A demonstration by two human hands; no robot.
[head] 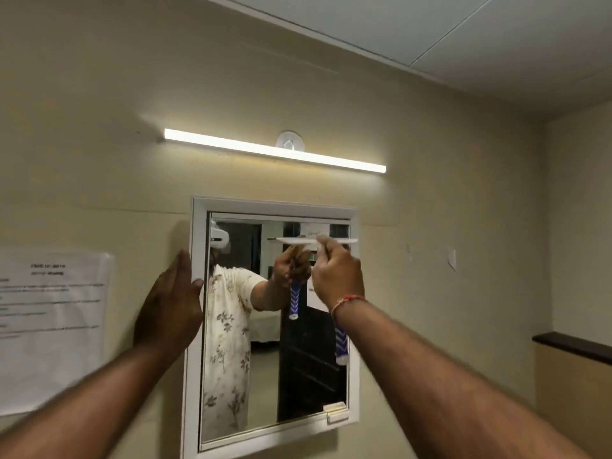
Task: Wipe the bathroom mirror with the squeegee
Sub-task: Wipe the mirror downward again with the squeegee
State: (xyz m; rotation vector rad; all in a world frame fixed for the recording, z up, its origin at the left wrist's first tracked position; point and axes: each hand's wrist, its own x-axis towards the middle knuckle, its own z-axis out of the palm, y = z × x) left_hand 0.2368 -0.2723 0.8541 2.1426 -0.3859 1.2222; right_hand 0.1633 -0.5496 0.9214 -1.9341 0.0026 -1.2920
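Observation:
A white-framed mirror [231,376] hangs on a beige wall. My right hand [337,276] grips a squeegee by its stem, its white blade [337,240] lying level against the glass near the upper right corner. The blue-and-white handle end [341,346] sticks out below my wrist. My left hand [172,303] rests with straight fingers on the mirror's left frame edge. The glass reflects a person in a floral shirt and the squeegee.
A lit tube light [275,150] runs above the mirror. A laminated paper notice [53,329] is stuck to the wall at the left. A dark ledge [569,346] juts out at the right. A small white latch [336,413] sits at the mirror's lower right corner.

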